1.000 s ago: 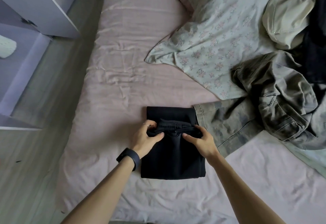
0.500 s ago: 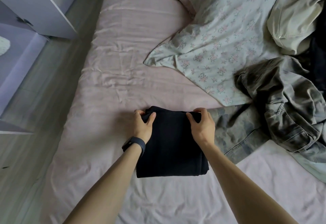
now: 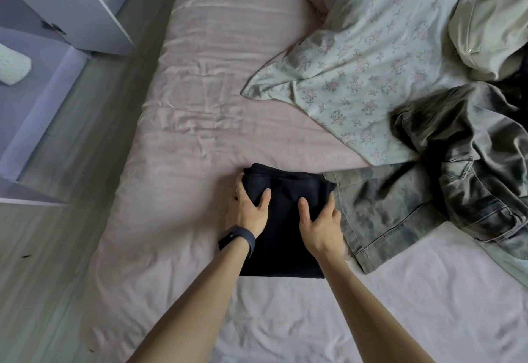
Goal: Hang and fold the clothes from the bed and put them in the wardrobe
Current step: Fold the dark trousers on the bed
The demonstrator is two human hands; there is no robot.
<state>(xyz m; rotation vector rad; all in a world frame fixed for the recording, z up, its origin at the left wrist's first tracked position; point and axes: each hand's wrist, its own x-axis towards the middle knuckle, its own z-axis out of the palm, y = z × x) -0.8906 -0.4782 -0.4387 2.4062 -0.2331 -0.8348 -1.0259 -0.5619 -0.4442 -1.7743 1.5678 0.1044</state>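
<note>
A black garment (image 3: 283, 237), folded into a compact rectangle, lies on the pink bed sheet (image 3: 200, 122) near the middle of the bed. My left hand (image 3: 250, 211) grips its left side, thumb on top and fingers under the edge. My right hand (image 3: 323, 225) grips its right side the same way. Olive-grey washed jeans (image 3: 445, 179) sprawl just to the right, one leg touching the black bundle. Farther back right lie a beige garment (image 3: 485, 28) and a dark one (image 3: 517, 82).
A floral duvet (image 3: 371, 57) covers the bed's back right. The white wardrobe (image 3: 94, 5) stands at the far left with an open door and a pale object (image 3: 13, 68) on its lower shelf. Wooden floor (image 3: 71, 162) runs between bed and wardrobe.
The waistband part was folded over and the bundle became compact. Both hands moved from its top to its sides and now clasp it.
</note>
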